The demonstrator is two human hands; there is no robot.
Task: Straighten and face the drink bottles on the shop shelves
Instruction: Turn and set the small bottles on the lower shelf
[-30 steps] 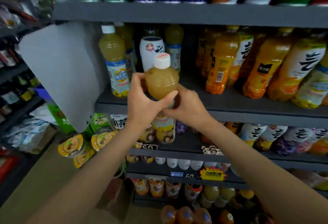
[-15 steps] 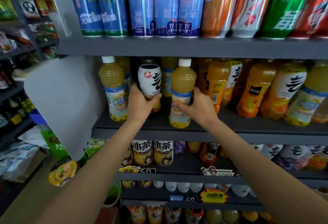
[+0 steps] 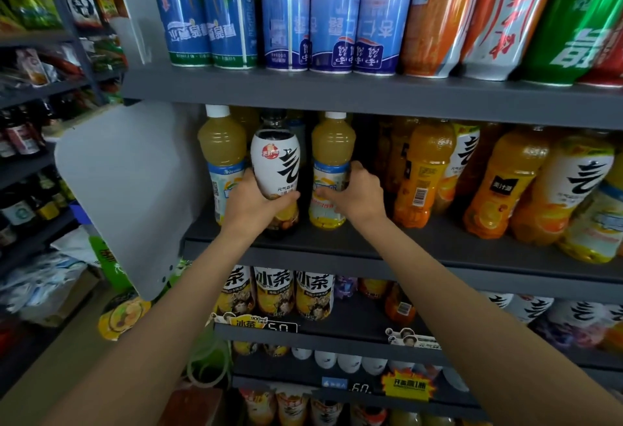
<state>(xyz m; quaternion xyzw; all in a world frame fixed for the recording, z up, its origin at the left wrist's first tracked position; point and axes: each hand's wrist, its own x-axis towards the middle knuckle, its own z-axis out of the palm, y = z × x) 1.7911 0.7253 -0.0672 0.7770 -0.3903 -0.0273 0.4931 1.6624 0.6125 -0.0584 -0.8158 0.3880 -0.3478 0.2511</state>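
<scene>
The left hand (image 3: 251, 204) is now gripping the white-sleeved dark bottle (image 3: 275, 169) lower down, tilting it forward since half a second ago. Just right of that grip, the right hand (image 3: 354, 194) is still wrapping the white-capped yellow juice bottle (image 3: 332, 155), upright on the dark grey metal shelf (image 3: 421, 243).

A person's left hand (image 3: 258, 203) grips a white-labelled bottle (image 3: 275, 169) while the right hand (image 3: 354, 194) holds a neighbouring yellow juice bottle (image 3: 332, 162), both upright on a grey shop shelf (image 3: 421, 240).
</scene>
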